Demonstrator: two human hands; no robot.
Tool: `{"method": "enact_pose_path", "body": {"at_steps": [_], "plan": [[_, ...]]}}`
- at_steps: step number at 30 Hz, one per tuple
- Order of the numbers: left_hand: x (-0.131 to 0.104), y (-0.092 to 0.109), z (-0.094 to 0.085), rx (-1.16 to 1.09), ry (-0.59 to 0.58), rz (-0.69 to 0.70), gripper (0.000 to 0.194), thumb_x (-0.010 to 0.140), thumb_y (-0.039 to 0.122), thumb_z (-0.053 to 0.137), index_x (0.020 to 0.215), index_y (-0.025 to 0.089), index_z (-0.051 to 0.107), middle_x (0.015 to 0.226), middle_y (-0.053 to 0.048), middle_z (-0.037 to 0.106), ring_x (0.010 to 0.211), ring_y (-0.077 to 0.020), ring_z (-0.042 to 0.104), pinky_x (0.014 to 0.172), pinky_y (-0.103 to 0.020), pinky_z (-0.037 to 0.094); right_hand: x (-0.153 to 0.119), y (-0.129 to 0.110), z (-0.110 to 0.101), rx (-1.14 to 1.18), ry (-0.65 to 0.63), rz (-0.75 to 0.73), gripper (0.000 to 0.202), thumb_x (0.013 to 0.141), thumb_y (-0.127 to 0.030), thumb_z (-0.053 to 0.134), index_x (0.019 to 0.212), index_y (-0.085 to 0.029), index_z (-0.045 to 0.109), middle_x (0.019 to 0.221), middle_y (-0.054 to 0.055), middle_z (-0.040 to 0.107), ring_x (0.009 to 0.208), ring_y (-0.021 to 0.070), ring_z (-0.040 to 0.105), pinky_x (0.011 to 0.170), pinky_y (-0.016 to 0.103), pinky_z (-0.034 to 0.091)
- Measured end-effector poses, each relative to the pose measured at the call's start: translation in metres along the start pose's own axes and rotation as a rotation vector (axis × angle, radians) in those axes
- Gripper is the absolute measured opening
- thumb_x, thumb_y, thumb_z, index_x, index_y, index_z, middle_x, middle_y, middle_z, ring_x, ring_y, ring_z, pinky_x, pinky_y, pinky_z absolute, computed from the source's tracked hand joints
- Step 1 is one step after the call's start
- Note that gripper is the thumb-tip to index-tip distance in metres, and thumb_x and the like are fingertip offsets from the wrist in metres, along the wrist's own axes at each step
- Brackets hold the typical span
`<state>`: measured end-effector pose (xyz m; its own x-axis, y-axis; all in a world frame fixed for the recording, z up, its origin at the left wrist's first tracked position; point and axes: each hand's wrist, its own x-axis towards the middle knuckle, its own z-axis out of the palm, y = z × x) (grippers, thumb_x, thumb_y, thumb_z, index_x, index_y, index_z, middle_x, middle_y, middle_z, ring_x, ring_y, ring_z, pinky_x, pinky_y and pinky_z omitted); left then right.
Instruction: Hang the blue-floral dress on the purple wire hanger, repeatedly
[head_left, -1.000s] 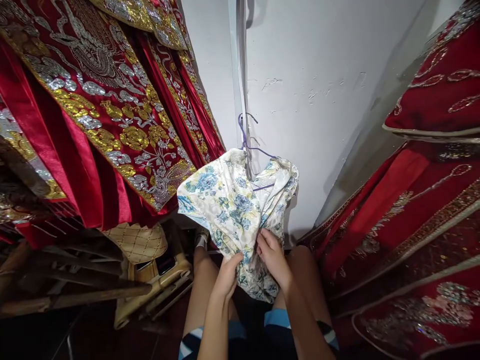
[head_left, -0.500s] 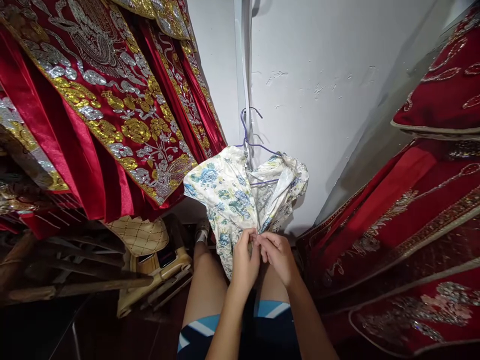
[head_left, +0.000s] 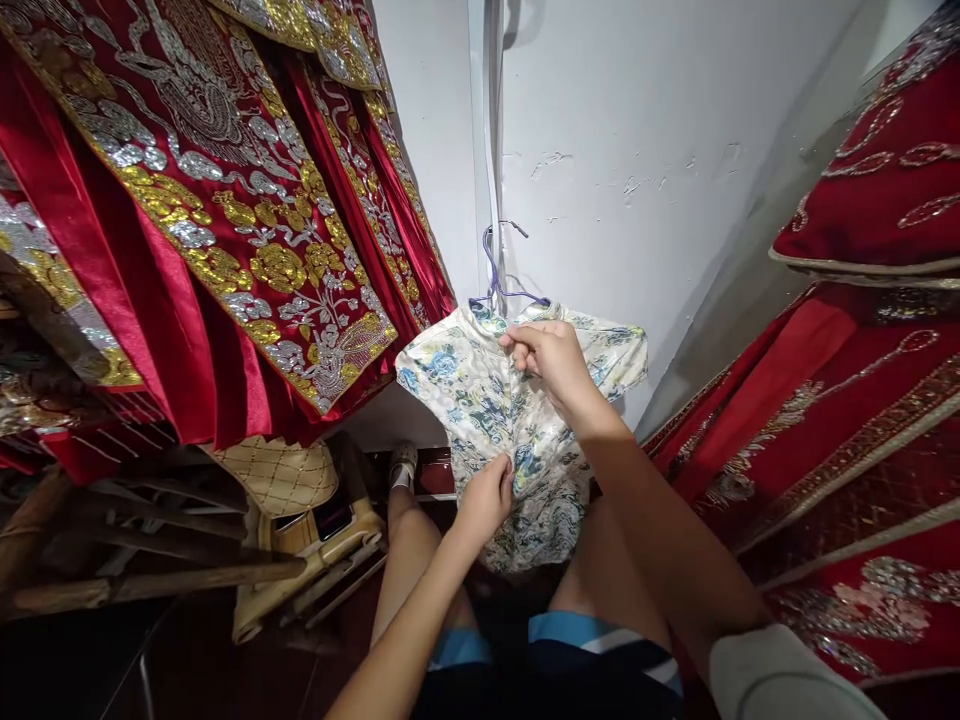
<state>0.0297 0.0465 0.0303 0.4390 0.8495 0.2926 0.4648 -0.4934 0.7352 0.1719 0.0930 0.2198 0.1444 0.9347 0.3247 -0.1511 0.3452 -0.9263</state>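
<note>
A short-sleeved floral garment [head_left: 476,400], white with blue and green flowers, hangs on a purple wire hanger [head_left: 492,268] against the wall. Its front edges lie together down the middle. Low on the front, my left hand [head_left: 487,495] is closed, pinching the garment's fabric near the centre line. My right hand [head_left: 546,360] is up at the neckline with thumb and forefinger pinched together at the top of the front opening. Whatever small part sits between those fingertips is too small to make out.
Red embroidered garments with gold and silver sequins [head_left: 277,265] hang on the left, and more red beaded ones [head_left: 847,400] on the right. A bamboo chair [head_left: 277,570] stands at lower left. Behind is a white wall [head_left: 637,120].
My right hand has moved up from beside my left hand to the collar. The garment's front, open at the top before, is now closed. My left hand stays low on the front.
</note>
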Motion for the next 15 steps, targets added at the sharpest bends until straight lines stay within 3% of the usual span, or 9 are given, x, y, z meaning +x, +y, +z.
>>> {"method": "enact_pose_path", "body": {"at_steps": [2,3,6,8,10,13,15], "plan": [[0.013,0.008,-0.016,-0.005,0.003,0.064,0.009,0.088,0.015,0.054,0.081,0.021,0.054,0.076,-0.001,0.057,0.07,-0.0185,0.053,0.066,-0.028,0.036,-0.005,0.001,0.002,0.002,-0.004,-0.019,0.021,0.082,-0.028,0.063,0.067,-0.013,0.07,0.04,-0.003,0.054,0.032,0.0035,0.03,0.037,0.019,0.016],[0.021,0.015,-0.027,-0.028,0.061,0.106,0.004,0.089,0.017,0.057,0.087,0.02,0.058,0.084,-0.003,0.061,0.075,-0.019,0.056,0.069,-0.028,0.04,-0.009,0.003,0.001,-0.006,-0.008,-0.034,0.021,0.083,-0.028,0.063,0.069,-0.014,0.069,0.041,-0.004,0.054,0.033,0.0038,0.03,0.038,0.019,0.017],[0.051,0.046,-0.069,-0.128,0.388,0.25,0.022,0.095,0.025,0.058,0.117,0.021,0.06,0.105,-0.007,0.065,0.085,-0.0185,0.062,0.077,-0.029,0.047,-0.02,0.006,-0.002,-0.084,-0.034,-0.082,0.021,0.085,-0.029,0.061,0.072,-0.015,0.069,0.044,-0.004,0.055,0.036,0.0051,0.034,0.04,0.02,0.021],[0.073,0.067,-0.096,-0.111,0.517,0.365,0.034,0.099,0.026,0.054,0.133,0.022,0.055,0.098,-0.005,0.066,0.081,-0.0172,0.062,0.076,-0.029,0.048,-0.024,0.006,-0.005,-0.135,-0.047,-0.095,0.021,0.086,-0.029,0.06,0.072,-0.016,0.068,0.045,-0.003,0.055,0.037,0.0058,0.036,0.041,0.021,0.022],[0.094,0.084,-0.113,-0.005,0.467,0.483,0.023,0.1,0.026,0.052,0.119,0.02,0.063,0.096,-0.005,0.068,0.081,-0.0167,0.062,0.077,-0.029,0.047,-0.023,0.005,-0.007,-0.154,-0.056,-0.107,0.021,0.086,-0.029,0.059,0.072,-0.017,0.067,0.045,-0.004,0.053,0.038,0.0065,0.035,0.043,0.022,0.022],[0.116,0.1,-0.121,0.168,0.38,0.633,0.018,0.1,0.023,0.052,0.09,0.017,0.065,0.086,-0.005,0.067,0.08,-0.0167,0.061,0.074,-0.029,0.045,-0.016,0.016,-0.01,-0.161,-0.011,-0.163,0.022,0.084,-0.03,0.06,0.067,-0.018,0.063,0.047,-0.006,0.044,0.043,0.0072,0.032,0.045,0.023,0.022],[0.124,0.104,-0.123,0.219,0.433,0.678,0.019,0.1,0.022,0.051,0.085,0.017,0.061,0.081,-0.004,0.064,0.077,-0.0163,0.059,0.072,-0.029,0.044,-0.013,0.033,-0.014,-0.161,0.064,-0.161,0.023,0.081,-0.03,0.062,0.062,-0.018,0.059,0.05,-0.006,0.041,0.048,0.008,0.033,0.047,0.023,0.022]]}}
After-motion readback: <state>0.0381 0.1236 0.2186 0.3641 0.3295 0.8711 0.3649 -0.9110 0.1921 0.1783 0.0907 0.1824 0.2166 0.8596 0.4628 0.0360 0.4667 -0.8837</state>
